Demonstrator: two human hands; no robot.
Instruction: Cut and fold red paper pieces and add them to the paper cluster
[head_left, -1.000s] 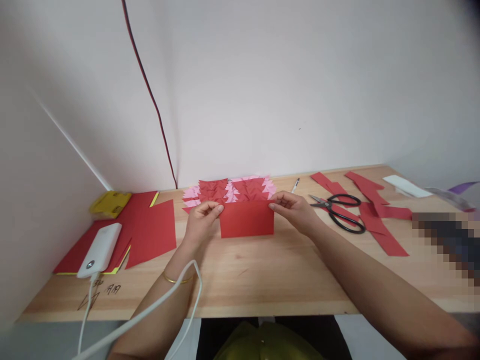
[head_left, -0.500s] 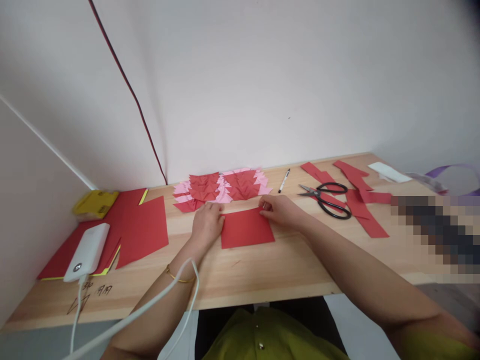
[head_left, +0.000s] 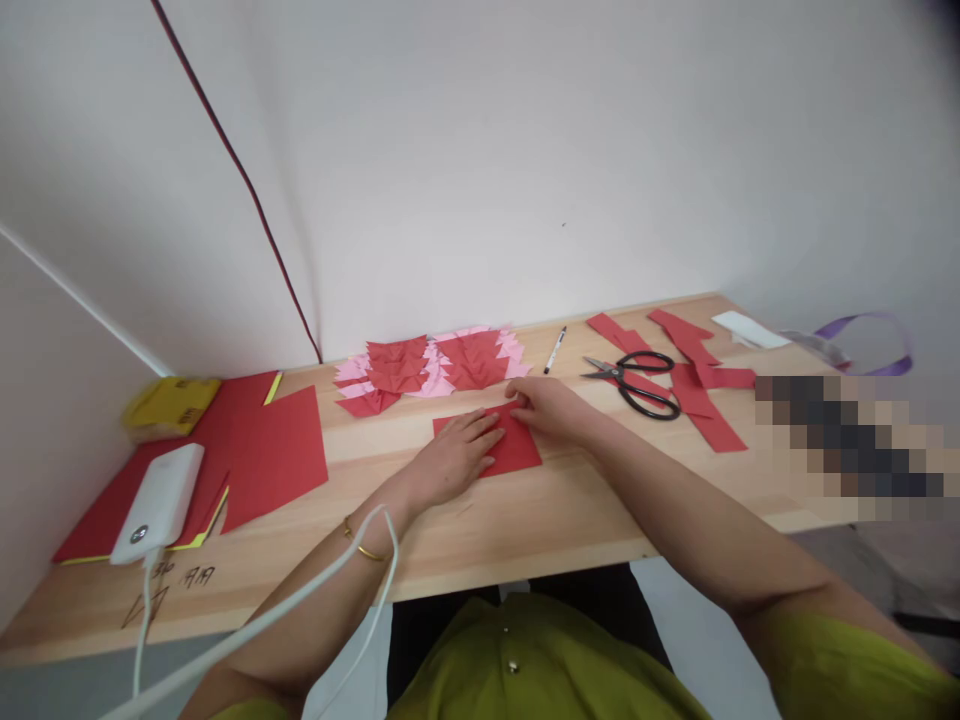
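Note:
A rectangular piece of red paper [head_left: 516, 446] lies on the wooden tabletop in front of me. My left hand [head_left: 454, 455] rests flat across it, fingers outstretched, covering its middle and left part. At the paper's upper right edge, my right hand [head_left: 547, 408] is closed, with curled fingers and the thumb on that edge. Just behind stand rows of folded red and pink paper pieces [head_left: 472, 362], close to the wall.
Black-handled scissors [head_left: 626, 382] and red paper strips [head_left: 694, 375] lie at the right, with a pen [head_left: 555, 350] beside them. Large red sheets [head_left: 285, 455] and a white power bank [head_left: 161, 500] occupy the left. Its white cable [head_left: 300, 620] crosses before my left forearm.
The red paper, first held up by both hands at its top corners, has come down flat on the table. My left hand has let go of its corner and spread over it.

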